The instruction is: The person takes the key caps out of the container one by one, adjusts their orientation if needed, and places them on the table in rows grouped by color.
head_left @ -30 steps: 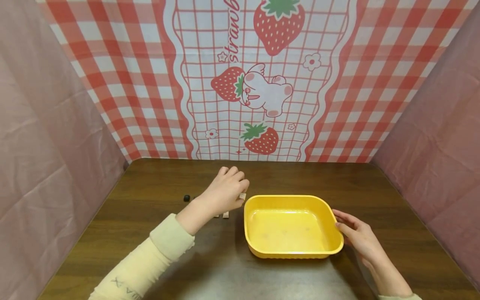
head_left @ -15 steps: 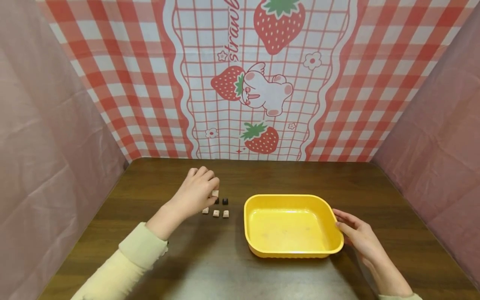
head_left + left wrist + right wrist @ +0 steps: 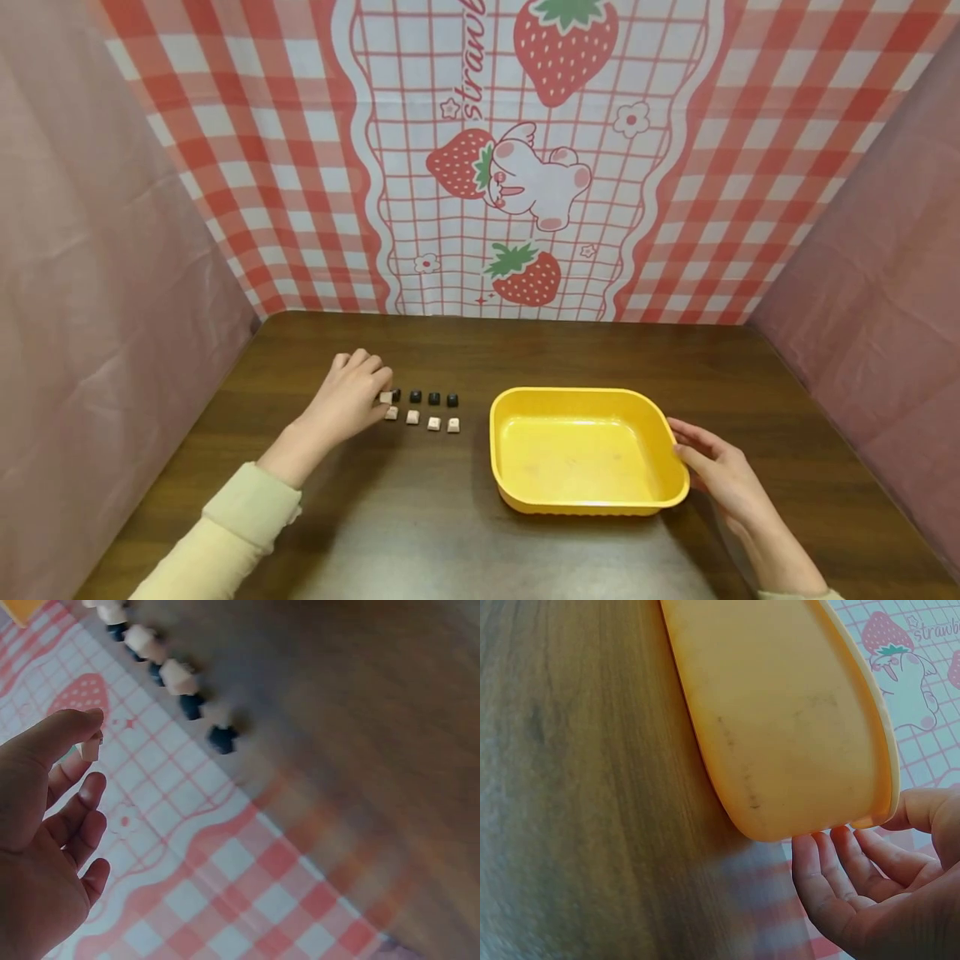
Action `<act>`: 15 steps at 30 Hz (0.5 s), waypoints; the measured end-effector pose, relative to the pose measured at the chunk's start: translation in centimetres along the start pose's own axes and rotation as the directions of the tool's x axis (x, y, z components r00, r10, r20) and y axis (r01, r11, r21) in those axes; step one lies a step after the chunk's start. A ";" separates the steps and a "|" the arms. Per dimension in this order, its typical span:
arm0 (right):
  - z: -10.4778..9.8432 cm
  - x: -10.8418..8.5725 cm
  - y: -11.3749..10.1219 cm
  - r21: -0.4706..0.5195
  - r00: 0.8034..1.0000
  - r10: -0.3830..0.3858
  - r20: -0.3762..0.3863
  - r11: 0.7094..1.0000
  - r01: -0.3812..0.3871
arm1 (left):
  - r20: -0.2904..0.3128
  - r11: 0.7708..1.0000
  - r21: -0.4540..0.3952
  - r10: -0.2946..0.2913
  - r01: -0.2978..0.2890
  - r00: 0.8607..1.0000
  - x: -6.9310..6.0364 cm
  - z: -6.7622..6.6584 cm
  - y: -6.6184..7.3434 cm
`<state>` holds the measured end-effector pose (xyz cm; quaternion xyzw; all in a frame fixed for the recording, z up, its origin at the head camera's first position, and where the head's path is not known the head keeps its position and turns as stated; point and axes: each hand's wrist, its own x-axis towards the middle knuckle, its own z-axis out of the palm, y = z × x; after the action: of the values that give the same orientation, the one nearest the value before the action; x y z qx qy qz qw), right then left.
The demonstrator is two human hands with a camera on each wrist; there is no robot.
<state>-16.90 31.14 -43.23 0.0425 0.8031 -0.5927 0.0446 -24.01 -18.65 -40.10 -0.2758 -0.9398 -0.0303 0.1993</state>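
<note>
My left hand (image 3: 345, 398) pinches a cream keycap (image 3: 90, 748) between thumb and index finger, at the left end of two rows of small keycaps. Black keycaps (image 3: 416, 397) form the far row, and cream keycaps (image 3: 412, 417) line up in front of them. The hand partly hides the leftmost ones in the head view. On the right, my right hand (image 3: 726, 479) holds the right end of a yellow plastic basin (image 3: 577, 507), its thumb at the rim and its fingers against the outer wall. No objects show inside the basin.
Everything stands on a dark brown wooden table (image 3: 420, 533). A red-and-white strawberry cloth (image 3: 315, 208) hangs along the back edge, and pink cloths (image 3: 90, 275) hang at both sides.
From near the basin's left edge, my left hand has moved left with the cream keycap, uncovering more of both rows. The right hand and the basin stay put.
</note>
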 end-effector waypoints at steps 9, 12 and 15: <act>0.0 0.1 -0.1 -0.004 1.000 0.009 -0.002 1.000 -0.009 | 0.078 0.999 0.017 -0.038 0.037 0.996 -1.1 1.8 -1.9; 0.0 0.0 -0.1 -0.011 1.000 0.010 -0.004 1.000 -0.010 | 0.105 0.999 0.011 -0.042 0.041 0.994 -1.2 2.2 -2.4; 0.0 0.0 -0.2 -0.014 1.000 0.013 -0.004 1.000 -0.013 | 0.127 0.999 0.000 -0.041 0.041 0.991 -1.3 2.5 -2.7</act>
<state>-16.90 31.12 -43.06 0.0483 0.8071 -0.5866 0.0472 -25.34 -21.14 -42.75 -0.2580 -0.9561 -0.0182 0.1378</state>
